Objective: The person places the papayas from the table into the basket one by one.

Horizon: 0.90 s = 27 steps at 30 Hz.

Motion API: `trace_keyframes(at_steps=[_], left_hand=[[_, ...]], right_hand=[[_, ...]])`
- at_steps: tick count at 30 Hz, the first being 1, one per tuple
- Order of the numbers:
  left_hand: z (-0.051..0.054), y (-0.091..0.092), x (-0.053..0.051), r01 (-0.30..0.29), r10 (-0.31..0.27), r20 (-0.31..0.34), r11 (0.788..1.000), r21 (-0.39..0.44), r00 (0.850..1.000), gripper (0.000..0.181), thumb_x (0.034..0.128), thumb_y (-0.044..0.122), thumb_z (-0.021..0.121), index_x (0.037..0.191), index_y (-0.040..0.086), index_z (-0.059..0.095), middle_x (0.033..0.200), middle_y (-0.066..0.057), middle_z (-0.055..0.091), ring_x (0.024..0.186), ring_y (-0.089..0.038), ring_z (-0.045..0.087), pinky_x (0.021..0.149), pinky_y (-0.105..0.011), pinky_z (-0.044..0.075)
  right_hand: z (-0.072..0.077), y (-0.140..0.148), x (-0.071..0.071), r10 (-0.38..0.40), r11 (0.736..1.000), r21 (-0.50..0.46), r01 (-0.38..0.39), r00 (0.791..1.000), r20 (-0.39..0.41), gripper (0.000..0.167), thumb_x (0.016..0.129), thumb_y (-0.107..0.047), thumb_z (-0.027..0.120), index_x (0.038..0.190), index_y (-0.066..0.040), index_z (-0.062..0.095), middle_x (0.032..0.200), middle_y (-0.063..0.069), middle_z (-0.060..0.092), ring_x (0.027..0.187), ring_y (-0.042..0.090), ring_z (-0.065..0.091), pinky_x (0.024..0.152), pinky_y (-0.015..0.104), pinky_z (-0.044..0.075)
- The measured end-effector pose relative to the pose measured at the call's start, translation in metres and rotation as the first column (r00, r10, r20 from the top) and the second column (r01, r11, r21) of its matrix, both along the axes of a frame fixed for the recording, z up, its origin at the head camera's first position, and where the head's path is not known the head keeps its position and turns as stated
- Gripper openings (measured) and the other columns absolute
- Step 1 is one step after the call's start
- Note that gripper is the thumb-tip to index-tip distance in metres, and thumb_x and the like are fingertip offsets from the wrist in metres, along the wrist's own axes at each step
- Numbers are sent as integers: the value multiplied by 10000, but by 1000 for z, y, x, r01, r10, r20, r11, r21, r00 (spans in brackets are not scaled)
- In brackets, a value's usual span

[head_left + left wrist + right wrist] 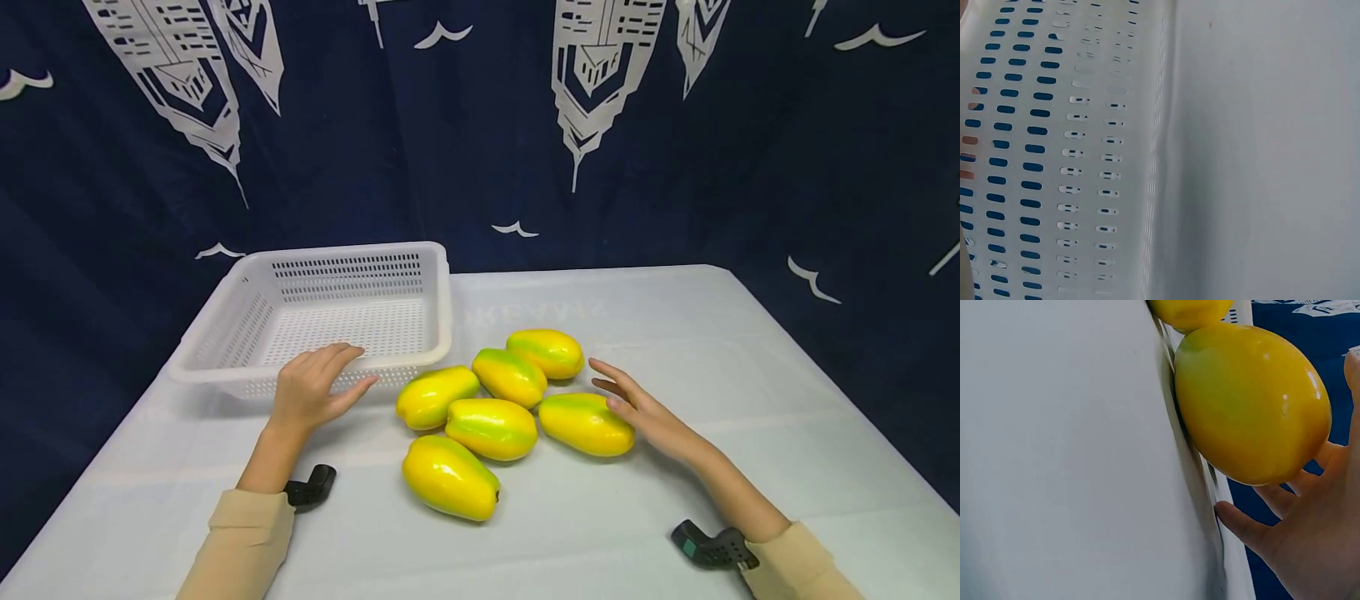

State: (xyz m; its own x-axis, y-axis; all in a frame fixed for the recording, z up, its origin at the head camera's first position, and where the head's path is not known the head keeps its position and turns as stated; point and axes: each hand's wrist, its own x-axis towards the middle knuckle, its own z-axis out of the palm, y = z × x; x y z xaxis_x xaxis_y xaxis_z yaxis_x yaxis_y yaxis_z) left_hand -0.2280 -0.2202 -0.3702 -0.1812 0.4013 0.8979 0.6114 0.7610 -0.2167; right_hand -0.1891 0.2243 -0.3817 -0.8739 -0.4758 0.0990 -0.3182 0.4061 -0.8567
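Observation:
My left hand [311, 392] is at the near rim of a white perforated basket [195, 367]. Its fingers reach over the rim, with the thumb held apart outside the wall. Through slots in the basket wall [1091, 144], bits of skin show in the left wrist view. My right hand [660, 421], fingers spread and fairly straight, is at the right end of a yellow-green papaya [585, 425]. In the right wrist view the fingers [1244, 525] pass beside and behind that papaya [1250, 403]; whether they touch it I cannot tell.
Several more papayas lie close together right of the basket, among them a front one [450, 477] and a back one [546, 353]. A white cloth covers the table [750, 367]. Behind hangs a dark blue patterned curtain [465, 133].

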Motion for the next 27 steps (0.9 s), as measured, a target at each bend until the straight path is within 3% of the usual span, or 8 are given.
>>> trace_keyframes(at_steps=[6, 11, 14, 18, 27], left_hand=[[-3, 2, -1, 15, -14, -28, 999, 45, 1000, 355, 812, 414, 584, 847, 72, 670, 711, -46, 690, 552, -206, 630, 449, -310, 423], [-5, 3, -1, 3, -1, -40, 999, 54, 999, 316, 822, 378, 577, 834, 77, 673, 694, -37, 687, 521, -206, 616, 456, -312, 422], [-7, 3, -1, -8, 11, -35, 998, 64, 999, 306, 829, 367, 573, 832, 78, 674, 688, -33, 686, 511, -210, 610, 455, -308, 410], [-10, 6, 0, -16, 19, -29, 993, 118, 999, 297, 818, 369, 586, 811, 88, 682, 671, -34, 684, 519, -213, 612, 496, -312, 419], [-20, 14, -1, -16, 19, -6, 960, 278, 1000, 273, 785, 363, 617, 783, 99, 686, 668, -44, 673, 567, -221, 588, 681, -365, 353]], right_hand=[[-7, 1, 0, 18, 998, -67, -15, 998, 53, 491, 986, -224, 288, 1452, -135, 161, 1472, 230, 223, 1310, 452, 265, 1005, 656, 190], [-15, 3, -1, 36, 995, -99, -31, 998, 57, 469, 986, -224, 252, 1447, -166, 193, 1483, 163, 241, 1325, 376, 274, 1012, 659, 143], [-18, 4, -2, 57, 993, -105, -51, 997, 50, 465, 984, -225, 247, 1444, -174, 205, 1494, 129, 234, 1350, 152, 272, 1008, 672, 103], [-19, 4, -3, 83, 991, -115, -74, 994, 74, 474, 976, -225, 270, 1444, -177, 207, 1497, 115, 233, 1260, -136, 247, 1007, 681, 70], [-20, 5, -4, 88, 990, -117, -75, 990, 111, 477, 958, -197, 351, 1426, -171, 262, 1488, 108, 260, 1226, -172, 253, 1011, 679, 62]])
